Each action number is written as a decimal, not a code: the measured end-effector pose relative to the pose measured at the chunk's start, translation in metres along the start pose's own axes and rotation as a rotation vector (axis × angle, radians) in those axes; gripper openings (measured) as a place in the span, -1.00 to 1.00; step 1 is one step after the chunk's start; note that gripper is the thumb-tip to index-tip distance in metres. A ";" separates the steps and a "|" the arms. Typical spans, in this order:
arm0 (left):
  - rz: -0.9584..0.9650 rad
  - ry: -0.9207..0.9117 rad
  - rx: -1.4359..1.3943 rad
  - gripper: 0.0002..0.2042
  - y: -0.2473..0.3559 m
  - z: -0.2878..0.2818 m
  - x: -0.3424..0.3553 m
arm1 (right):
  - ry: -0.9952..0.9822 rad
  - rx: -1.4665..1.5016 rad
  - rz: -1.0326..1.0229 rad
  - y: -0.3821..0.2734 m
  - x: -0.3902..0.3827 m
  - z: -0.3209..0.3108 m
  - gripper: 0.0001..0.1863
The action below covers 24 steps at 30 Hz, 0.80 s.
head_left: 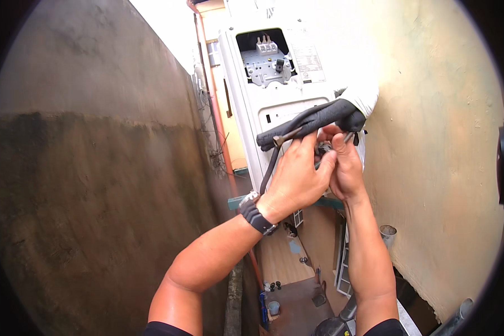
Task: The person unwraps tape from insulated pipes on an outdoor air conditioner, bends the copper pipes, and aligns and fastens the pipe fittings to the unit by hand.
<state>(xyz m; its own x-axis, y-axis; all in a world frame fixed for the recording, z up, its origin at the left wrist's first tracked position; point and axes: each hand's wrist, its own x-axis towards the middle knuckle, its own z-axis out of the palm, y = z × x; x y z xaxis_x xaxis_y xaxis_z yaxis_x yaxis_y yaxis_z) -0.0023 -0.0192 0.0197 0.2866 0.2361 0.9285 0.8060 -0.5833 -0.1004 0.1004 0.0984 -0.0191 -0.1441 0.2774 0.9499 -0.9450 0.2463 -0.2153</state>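
Observation:
In front of me stands a white air-conditioner outdoor unit (249,106) with its terminal compartment (267,56) uncovered. Across its side runs a bundle of black foam-insulated pipes (313,119), wrapped in white tape at the right. A thin copper pipe with a brass flare nut (278,141) pokes out beneath the bundle. My left hand (299,175), wearing a black watch, is closed just below that pipe, its thumb toward the other hand. My right hand (346,168) is closed around something, and a short metal end shows by its thumb. Small dark and metallic parts between the hands are mostly hidden.
A dark stained wall (95,185) rises close on the left, a cream wall (431,157) on the right. Far below lie a brown floor (291,302), a small bucket (273,307) and a white-framed panel (344,271). A pipe end (387,231) sticks up beside the right wall.

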 end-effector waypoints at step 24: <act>-0.100 -0.126 -0.050 -0.39 0.000 -0.019 0.002 | 0.331 -0.062 0.094 -0.002 0.011 0.042 -0.58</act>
<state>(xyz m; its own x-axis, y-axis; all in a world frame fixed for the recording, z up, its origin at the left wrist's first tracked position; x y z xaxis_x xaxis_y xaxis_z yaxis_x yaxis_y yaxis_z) -0.0109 -0.0333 0.0285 0.2713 0.3888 0.8805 0.8077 -0.5895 0.0114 0.0881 0.0619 0.0013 -0.1172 0.5849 0.8026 -0.9111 0.2582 -0.3212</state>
